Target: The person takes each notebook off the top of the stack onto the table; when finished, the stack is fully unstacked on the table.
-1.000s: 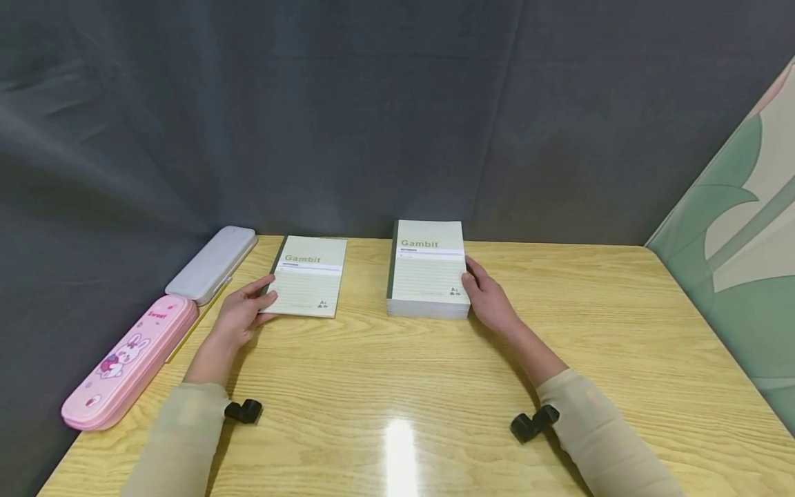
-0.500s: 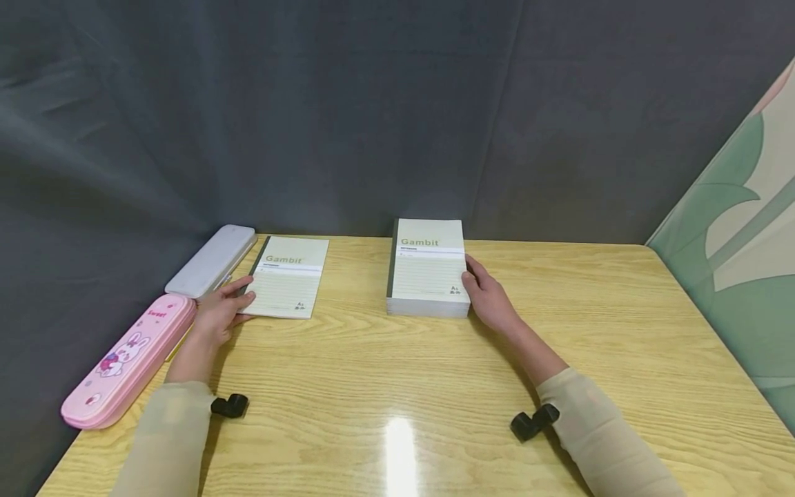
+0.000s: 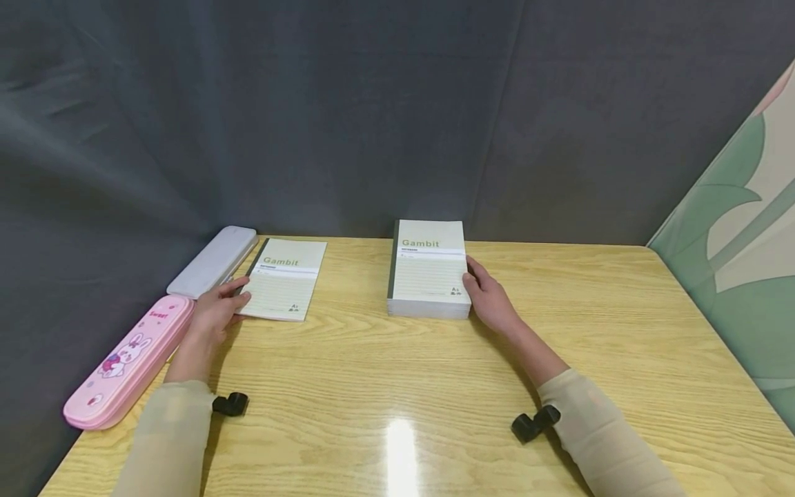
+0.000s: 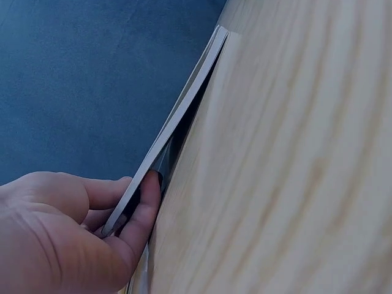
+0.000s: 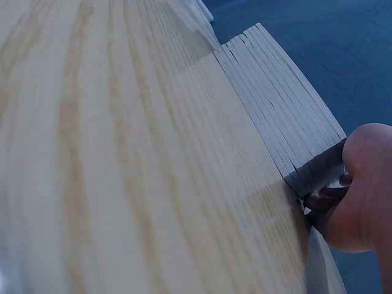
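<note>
My left hand (image 3: 211,314) pinches the left edge of a thin pale notebook (image 3: 288,279), with the word Gambit on its cover. In the left wrist view the thumb lies on top and a finger lies underneath, so the held edge is raised and the far edge meets the table. To the right, a stack of matching notebooks (image 3: 430,269) stands squarely on the table. My right hand (image 3: 491,297) rests against the stack's right side, thumb near the top edge. From the right wrist, bent fingertips (image 5: 324,202) appear low beside the stack (image 5: 278,101).
A white pencil case (image 3: 214,261) and a pink rabbit pencil case (image 3: 127,366) lie along the left edge of the wooden table (image 3: 348,386). Dark cloth (image 3: 373,117) hangs behind. A leaf-patterned panel (image 3: 739,228) borders the right side.
My left hand has slid the single notebook leftward, towards the pencil cases, and it has nearly stopped in the last half second. The right hand and the stack have stayed in place.
</note>
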Demonstrator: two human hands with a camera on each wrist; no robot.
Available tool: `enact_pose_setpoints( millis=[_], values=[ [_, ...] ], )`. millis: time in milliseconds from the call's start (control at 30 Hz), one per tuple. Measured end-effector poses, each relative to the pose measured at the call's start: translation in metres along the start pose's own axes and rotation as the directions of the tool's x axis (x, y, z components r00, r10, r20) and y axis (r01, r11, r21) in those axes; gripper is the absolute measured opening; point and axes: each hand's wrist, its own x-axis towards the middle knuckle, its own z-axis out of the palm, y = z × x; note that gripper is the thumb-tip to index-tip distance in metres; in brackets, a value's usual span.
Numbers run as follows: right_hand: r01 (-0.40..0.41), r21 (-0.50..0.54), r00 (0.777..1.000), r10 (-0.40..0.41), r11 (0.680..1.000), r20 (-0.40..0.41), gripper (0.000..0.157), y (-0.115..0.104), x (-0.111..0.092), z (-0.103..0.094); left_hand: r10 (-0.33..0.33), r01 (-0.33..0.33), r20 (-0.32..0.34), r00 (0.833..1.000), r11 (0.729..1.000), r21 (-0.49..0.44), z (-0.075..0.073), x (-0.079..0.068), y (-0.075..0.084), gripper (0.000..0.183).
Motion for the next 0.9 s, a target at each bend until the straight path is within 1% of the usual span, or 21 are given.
enact_pose_setpoints(
  millis=[300,567,700,900],
  values=[
    [-0.005,0.0,1.0,0.005,1.0,-0.002,0.058,0.001,-0.002,0.0,-0.016,0.017,-0.008,1.0,0.999,0.033,-0.001,0.001,-0.001,0.052],
    [0.001,0.0,1.0,-0.001,1.0,-0.005,0.058,0.001,-0.001,-0.001,-0.023,0.023,-0.012,1.0,0.999,0.026,-0.003,0.004,-0.001,0.052],
    [0.003,0.005,1.0,-0.003,1.0,0.003,0.058,0.001,-0.001,-0.001,-0.022,0.022,-0.01,1.0,0.999,0.037,-0.003,0.002,0.003,0.054],
    [-0.001,0.01,1.0,0.001,1.0,-0.007,0.059,0.002,-0.001,0.0,-0.002,0.004,-0.015,1.0,0.996,0.085,-0.001,-0.005,0.013,0.054]
  ],
)
